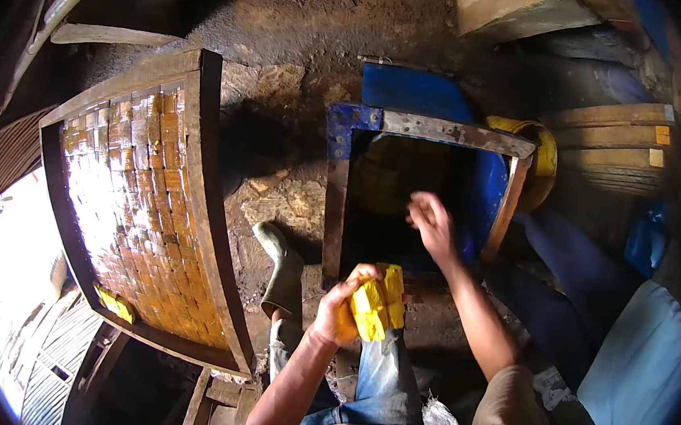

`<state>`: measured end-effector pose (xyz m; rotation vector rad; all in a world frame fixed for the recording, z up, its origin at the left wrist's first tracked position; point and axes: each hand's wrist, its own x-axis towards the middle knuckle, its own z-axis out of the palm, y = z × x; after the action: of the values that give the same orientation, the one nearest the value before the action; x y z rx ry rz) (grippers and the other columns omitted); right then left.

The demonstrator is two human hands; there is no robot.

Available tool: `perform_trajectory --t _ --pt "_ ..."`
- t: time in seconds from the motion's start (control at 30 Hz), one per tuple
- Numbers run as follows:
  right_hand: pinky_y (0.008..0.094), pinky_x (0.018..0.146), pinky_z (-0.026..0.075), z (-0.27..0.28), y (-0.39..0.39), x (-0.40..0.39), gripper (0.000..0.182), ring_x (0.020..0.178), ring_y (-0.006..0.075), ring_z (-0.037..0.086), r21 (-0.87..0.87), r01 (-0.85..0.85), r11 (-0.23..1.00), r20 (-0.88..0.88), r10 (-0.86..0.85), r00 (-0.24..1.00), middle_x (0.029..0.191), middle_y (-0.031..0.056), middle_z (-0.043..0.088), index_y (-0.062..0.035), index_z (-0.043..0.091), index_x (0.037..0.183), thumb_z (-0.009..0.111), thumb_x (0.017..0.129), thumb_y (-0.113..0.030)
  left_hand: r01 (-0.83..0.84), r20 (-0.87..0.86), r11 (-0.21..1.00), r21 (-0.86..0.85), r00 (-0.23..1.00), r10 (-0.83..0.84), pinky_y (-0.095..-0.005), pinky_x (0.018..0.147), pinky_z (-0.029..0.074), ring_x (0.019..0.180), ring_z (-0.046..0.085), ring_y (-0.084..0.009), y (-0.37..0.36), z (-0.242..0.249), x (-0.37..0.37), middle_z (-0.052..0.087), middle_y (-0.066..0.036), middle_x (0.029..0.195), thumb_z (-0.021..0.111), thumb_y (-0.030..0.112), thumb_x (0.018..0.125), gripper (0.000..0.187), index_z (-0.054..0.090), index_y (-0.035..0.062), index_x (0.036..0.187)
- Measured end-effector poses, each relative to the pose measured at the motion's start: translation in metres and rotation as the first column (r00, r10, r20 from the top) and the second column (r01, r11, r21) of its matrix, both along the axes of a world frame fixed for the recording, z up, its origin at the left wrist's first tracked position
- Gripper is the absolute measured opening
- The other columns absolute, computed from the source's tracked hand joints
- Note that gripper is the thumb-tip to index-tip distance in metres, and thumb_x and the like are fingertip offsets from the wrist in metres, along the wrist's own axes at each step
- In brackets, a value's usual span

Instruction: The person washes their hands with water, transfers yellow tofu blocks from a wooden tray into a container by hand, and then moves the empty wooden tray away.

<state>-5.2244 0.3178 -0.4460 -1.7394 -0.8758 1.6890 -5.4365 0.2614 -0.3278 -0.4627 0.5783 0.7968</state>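
My left hand [340,308] is wrapped round several yellow tofu blocks [377,301], held together above my knee. Just past them stands an open-topped container with a rim of wood and worn blue paint [437,129]; its inside is dark, and part of a blue wall [488,195] shows. Over its opening hovers my right hand [432,225], slightly blurred, with bent fingers apart and nothing visible in them. To the left, a wood-framed woven tray [136,186] leans at a slant, its surface wet and shiny. One yellow piece [114,304] lies in its lower left corner.
A yellow drum [543,161] stands behind the container's right side. Stacked wooden frames [613,147] are at the right. Nearer, dark blue and pale blue cloth [643,368] may be a person's clothing. My boot [282,276] rests on the rough floor between tray and container.
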Motion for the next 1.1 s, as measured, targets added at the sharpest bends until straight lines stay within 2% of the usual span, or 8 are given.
perform_trajectory --t 0.07,0.23,0.5,0.63,0.7,0.8,1.0,1.1 --pt "0.0235 0.082 0.048 0.085 -0.007 -0.011 0.038 0.088 0.0052 0.055 -0.102 0.029 0.994 -0.138 -0.043 0.989 0.100 -0.0008 0.059 -0.0049 0.052 0.128 0.062 0.095 -0.019 -0.010 -0.004 1.000 -0.013 1.000 0.010 -0.0515 0.096 0.047 0.115 0.055 -0.0376 0.005 -0.003 0.006 0.055 -0.016 0.120 0.055 0.038 0.092 0.037 0.052 0.0105 0.117" --pt "0.0457 0.113 0.027 0.139 -0.036 -0.043 0.074 0.140 0.0340 0.029 0.158 -0.313 0.936 0.103 0.300 0.948 0.149 0.0217 0.030 -0.0082 0.041 0.144 0.069 0.082 -0.039 0.029 -0.184 0.997 -0.066 0.982 -0.041 -0.0414 0.096 0.046 0.109 0.058 -0.0238 0.016 0.003 0.030 0.059 -0.006 0.117 0.052 0.042 0.095 0.036 0.056 0.0149 0.118" --pt "0.0322 0.105 0.038 0.115 -0.005 -0.024 0.044 0.119 0.0175 0.051 -0.219 -0.041 0.975 -0.360 -0.041 0.932 0.127 0.0058 0.056 -0.0086 0.052 0.130 0.064 0.090 -0.022 -0.002 -0.406 0.960 -0.279 0.907 -0.116 -0.0352 0.098 0.042 0.109 0.056 -0.0193 0.068 0.027 0.068 0.060 -0.002 0.116 0.047 0.056 0.094 0.051 0.055 0.0163 0.124" --pt "0.0373 0.091 0.051 0.064 0.011 0.017 0.038 0.102 0.0227 0.063 -0.525 -0.108 0.844 -0.687 -0.346 0.639 0.115 0.0079 0.061 -0.0127 0.055 0.124 0.062 0.088 -0.024 -0.010 -0.618 0.959 -0.282 0.767 -0.174 -0.0507 0.116 0.014 0.148 0.008 -0.0245 0.049 0.003 0.074 0.009 -0.006 0.161 0.050 0.053 0.092 0.079 0.015 0.0202 0.155" --pt "0.0398 0.082 0.055 0.027 0.012 0.024 0.041 0.094 0.0254 0.066 -0.560 0.059 0.826 -0.541 -0.419 0.729 0.107 0.0096 0.064 -0.0083 0.054 0.122 0.063 0.088 -0.029 -0.003 -0.598 0.965 -0.261 0.786 -0.159 -0.0643 0.108 0.023 0.138 0.030 -0.0311 0.051 0.025 0.060 0.031 -0.010 0.150 0.052 0.056 0.089 0.067 0.035 0.0233 0.144" --pt "0.0392 0.075 0.055 -0.032 0.019 0.045 0.040 0.089 0.0234 0.066 -0.589 0.066 0.806 -0.378 -0.347 0.858 0.100 0.0091 0.065 -0.0067 0.057 0.115 0.068 0.085 -0.030 0.108 -0.523 0.993 -0.051 0.844 -0.119 -0.0462 0.099 0.040 0.112 0.057 -0.0241 0.024 0.015 0.028 0.062 -0.007 0.118 0.051 0.051 0.092 0.047 0.051 0.0156 0.123" --pt "0.0360 0.072 0.054 -0.079 0.023 0.038 0.034 0.086 0.0190 0.063 -0.588 0.134 0.798 -0.202 -0.306 0.930 0.098 0.0056 0.063 -0.0100 0.057 0.116 0.064 0.086 -0.023 0.219 -0.509 0.963 0.159 0.854 -0.110 -0.0444 0.106 0.037 0.127 0.048 -0.0249 0.006 -0.001 0.006 0.050 -0.011 0.138 0.054 0.043 0.095 0.055 0.042 0.0119 0.138" --pt "0.0319 0.077 0.053 0.004 0.027 0.004 0.039 0.092 0.0164 0.061 -0.089 0.003 0.996 -0.106 -0.013 0.994 0.102 0.0048 0.061 -0.0082 0.055 0.118 0.067 0.083 -0.023 0.284 -0.671 0.955 0.086 0.725 -0.156 -0.0492 0.112 0.027 0.140 0.033 -0.0263 0.026 -0.021 0.027 0.033 -0.011 0.153 0.053 0.045 0.095 0.067 0.032 0.0102 0.148"
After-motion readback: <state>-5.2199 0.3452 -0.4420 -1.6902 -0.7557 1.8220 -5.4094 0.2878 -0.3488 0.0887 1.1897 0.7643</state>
